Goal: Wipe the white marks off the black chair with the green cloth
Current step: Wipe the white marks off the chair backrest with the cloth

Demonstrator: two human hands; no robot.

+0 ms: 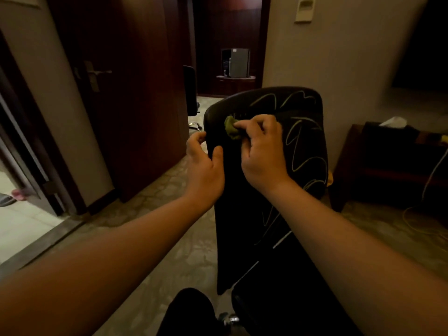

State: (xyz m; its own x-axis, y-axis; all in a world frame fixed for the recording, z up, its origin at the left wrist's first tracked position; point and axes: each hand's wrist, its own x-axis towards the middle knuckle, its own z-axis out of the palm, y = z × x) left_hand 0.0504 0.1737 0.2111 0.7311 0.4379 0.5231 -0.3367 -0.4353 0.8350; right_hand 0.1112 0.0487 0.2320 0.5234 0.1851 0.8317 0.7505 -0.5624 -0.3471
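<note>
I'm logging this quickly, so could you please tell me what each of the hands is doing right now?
Left hand: gripping the black chair's left edge.
Right hand: closed on the green cloth, pressed against the chair back.

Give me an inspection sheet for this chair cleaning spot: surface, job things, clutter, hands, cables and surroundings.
Surface: black chair backrest faces the camera; white marks loop over its upper right and middle, while the upper left looks mostly clear.
Job's things: green cloth bunched up and pressed on the backrest near the top left.
Clutter: tissue box on the dark side table at right; slippers by the left doorway.
Hands: right hand pinches the cloth; left hand grips the backrest's left edge.
Cables: light cable hangs by the side table, coiling on the floor.
Surroundings: wooden door at left, second office chair and grey safe down the hallway, patterned carpet.
</note>
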